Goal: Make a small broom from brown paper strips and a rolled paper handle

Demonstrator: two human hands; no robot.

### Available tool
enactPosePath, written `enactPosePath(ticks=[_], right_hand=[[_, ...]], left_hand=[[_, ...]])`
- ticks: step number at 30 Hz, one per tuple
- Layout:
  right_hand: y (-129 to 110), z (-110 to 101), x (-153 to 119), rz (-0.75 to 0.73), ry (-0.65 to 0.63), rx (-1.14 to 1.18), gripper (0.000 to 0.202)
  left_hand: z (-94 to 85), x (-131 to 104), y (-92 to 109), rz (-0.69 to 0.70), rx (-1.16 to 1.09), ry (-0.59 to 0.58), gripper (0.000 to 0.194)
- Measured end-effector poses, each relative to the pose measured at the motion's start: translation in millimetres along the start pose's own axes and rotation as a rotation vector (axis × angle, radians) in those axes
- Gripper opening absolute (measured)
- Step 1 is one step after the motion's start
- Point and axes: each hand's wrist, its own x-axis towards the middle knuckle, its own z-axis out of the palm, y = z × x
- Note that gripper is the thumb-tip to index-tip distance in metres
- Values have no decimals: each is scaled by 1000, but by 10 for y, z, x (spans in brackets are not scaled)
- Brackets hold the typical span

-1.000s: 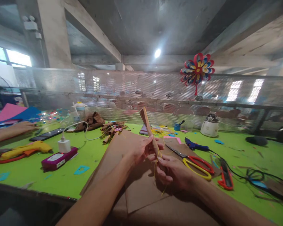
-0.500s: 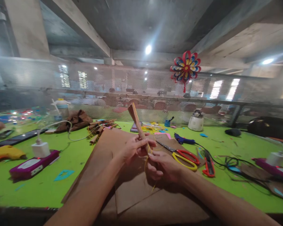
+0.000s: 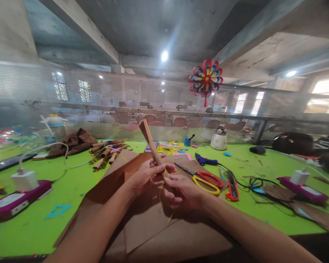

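My left hand (image 3: 150, 171) is closed around a narrow bundle of folded brown paper (image 3: 151, 140), whose upper end fans out and tilts up to the left. A thin yellow string (image 3: 161, 193) crosses the bundle's lower part, and its loose end hangs below. My right hand (image 3: 181, 190) is closed at that lower end, fingers curled by the string; its fingertips partly hide what they pinch. Both hands are above large brown paper sheets (image 3: 150, 230). Just right of them lie scissors (image 3: 205, 182) with red and yellow handles.
A red cutter tool (image 3: 231, 188) and a blue glue gun (image 3: 205, 160) with a black cable lie to the right. Tied brown paper rolls (image 3: 109, 151) sit back left. Purple power strips (image 3: 22, 199) flank both sides. A white bottle (image 3: 218, 139) stands behind.
The view has turned slightly right, so everything sits further left in the picture. Both hands keep their hold on the paper bundle and string, with little visible movement.
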Motion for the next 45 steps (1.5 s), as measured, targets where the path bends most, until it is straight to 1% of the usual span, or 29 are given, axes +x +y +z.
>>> enactPosePath(ticks=[4,8,12,15,17,19,22,24,25,26,27,28,29,31,32,33,34,35,38,40,43,45], right_hand=[[5,2,-2,-29,-43,17,16],[-1,3,-5,-29,-33,5,16],[-15,4,-3,-37,-10,-14,16],[7,8,-10,-15,35,-44,22],[25,17,-31,15,68,-114,29],[19,30,-69,42,60,-210,34],[-78,53,-150,134,-63,-380,32],[-202,52,-208,217,-171,-563,34],[-273,40,-233,237,-203,-668,35],[-345,19,-253,228,-202,-770,34],[-412,-11,-266,188,-158,-855,31],[-471,-48,-272,118,-60,-915,28],[-517,-90,-270,25,79,-948,27],[-561,-170,-244,-151,368,-918,29],[-554,-199,-223,-201,467,-876,32],[-528,-214,-197,-222,521,-840,35],[-482,-215,-168,-223,532,-817,35],[-420,-202,-136,-209,508,-804,35],[-173,-98,-43,-156,384,-739,30],[-17,-20,11,-143,343,-634,30],[117,44,56,-148,347,-536,31],[137,49,55,-136,362,-505,34]], left_hand=[[-5,-24,27,-3,-7,-34,49],[-26,-11,51,-21,-48,-53,41],[-35,35,54,-15,-69,-18,38],[-25,38,46,-5,-28,33,32],[-31,29,36,-4,-25,57,30],[-59,24,24,13,-46,80,30],[-125,29,13,92,-127,98,27],[-158,30,18,113,-165,95,25],[-166,29,23,110,-166,93,25],[-169,27,30,100,-155,90,26],[-168,25,37,88,-137,87,28],[-163,23,42,80,-119,87,29],[-156,22,44,78,-102,90,30],[-142,22,41,83,-70,100,26],[-136,23,36,89,-55,104,24],[-131,25,29,101,-39,108,22],[-126,25,21,113,-18,109,21],[-119,25,14,122,4,109,21],[-87,14,-4,132,38,98,22],[-56,1,-14,104,19,62,22],[-19,-17,-30,62,-28,-4,27],[-13,-20,-41,46,-40,-5,29]])
